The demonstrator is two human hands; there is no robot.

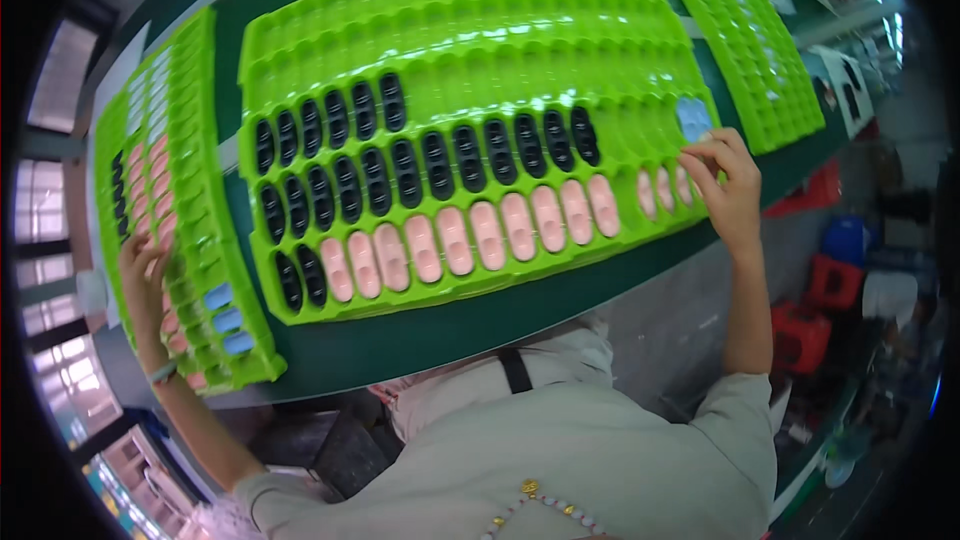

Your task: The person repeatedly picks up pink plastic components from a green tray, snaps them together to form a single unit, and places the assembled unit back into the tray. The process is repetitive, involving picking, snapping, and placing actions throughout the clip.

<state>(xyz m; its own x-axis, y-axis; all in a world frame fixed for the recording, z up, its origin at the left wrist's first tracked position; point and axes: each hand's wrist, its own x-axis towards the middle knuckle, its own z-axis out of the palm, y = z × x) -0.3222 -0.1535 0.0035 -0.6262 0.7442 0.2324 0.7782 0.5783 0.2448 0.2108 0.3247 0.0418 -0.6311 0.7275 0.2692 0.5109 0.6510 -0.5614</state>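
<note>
A bright green moulded tray [480,50] with rows of oval slots lies in front of me. Glossy black oval pieces [437,165] and pink oval pieces [487,235] fill parts of its nearer rows. At its right end my right hand [733,180] is bent with fingertips together beside small pink pieces [665,189]; whatever is between them is hidden. Just beyond those fingers sits a light blue piece [692,116]. My left hand [146,265] reaches over a second green tray [235,260] on the left, fingers curled in among its pink pieces [160,180]; their grip is hidden.
Light blue pieces [230,320] lie at the left tray's near end, black ones [118,190] along its outer side. Another green tray [745,50] stands at the far right. The dark green table's edge [450,340] runs before my body. Red stools [800,335] stand at right.
</note>
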